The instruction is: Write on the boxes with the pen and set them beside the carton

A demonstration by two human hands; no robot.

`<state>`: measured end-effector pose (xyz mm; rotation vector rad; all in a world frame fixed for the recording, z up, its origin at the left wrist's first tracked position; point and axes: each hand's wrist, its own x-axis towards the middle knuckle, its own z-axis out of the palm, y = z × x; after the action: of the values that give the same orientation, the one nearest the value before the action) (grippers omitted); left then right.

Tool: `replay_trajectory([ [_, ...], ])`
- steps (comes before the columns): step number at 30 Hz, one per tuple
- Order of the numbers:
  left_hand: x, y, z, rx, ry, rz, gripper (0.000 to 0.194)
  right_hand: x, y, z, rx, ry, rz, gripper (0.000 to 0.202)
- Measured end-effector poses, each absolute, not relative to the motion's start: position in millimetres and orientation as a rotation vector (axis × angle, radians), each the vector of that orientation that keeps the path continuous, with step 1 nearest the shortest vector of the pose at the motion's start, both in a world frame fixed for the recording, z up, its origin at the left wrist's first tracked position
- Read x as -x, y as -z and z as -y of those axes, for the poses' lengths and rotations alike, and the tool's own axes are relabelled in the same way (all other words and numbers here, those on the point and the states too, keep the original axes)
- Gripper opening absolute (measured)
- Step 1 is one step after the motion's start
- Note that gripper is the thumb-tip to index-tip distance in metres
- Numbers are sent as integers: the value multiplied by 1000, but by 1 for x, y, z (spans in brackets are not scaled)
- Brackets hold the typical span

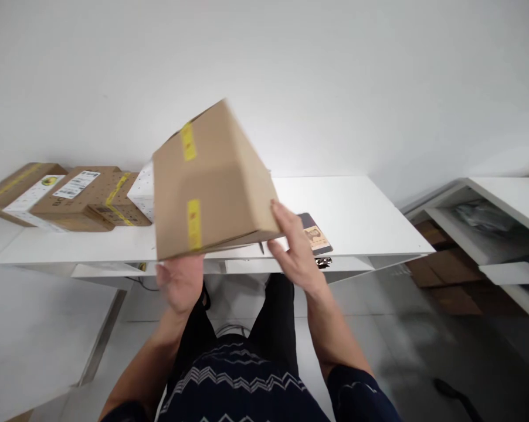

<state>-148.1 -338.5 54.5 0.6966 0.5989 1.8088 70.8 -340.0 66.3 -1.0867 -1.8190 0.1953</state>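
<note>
A large brown cardboard box, with strips of yellow tape on one face, is held up tilted above the white desk. Under its lower left edge is my left hand, palm up, its fingers partly hidden behind the carton. My right hand grips the lower right corner, thumb below and fingers against the side. Just right of that hand, a dark notebook with a tan picture lies on the desk. A thin dark pen-like thing shows beneath the box.
Several parcels, among them a brown labelled box and a white dotted box, line the desk's left end against the wall. A shiny metal object sits at the front edge. To the right, a white shelf unit stands near stacked brown boxes.
</note>
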Motion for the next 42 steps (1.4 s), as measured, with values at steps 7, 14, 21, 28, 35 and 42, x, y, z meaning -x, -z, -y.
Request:
replay_trajectory([
  [7,249,29,373,-140,-1413,-907,32,37,-37,340,1229,3,2212,46],
  [14,281,55,364,-42,-1392,-1163,11,52,-25,336,1143,-20,2202,34],
  [21,283,61,348,-244,-1448,-1403,23,-7,6,346,1278,-176,1557,28],
  [28,300,49,334,-519,-1584,-1519,39,-20,38,351,1421,-787,1180,52],
  [35,304,19,319,-746,-1498,-1556,67,-1,18,337,1374,-853,1278,57],
  [42,299,12,336,-841,-1588,-1205,44,-11,15,351,1178,-884,1268,49],
])
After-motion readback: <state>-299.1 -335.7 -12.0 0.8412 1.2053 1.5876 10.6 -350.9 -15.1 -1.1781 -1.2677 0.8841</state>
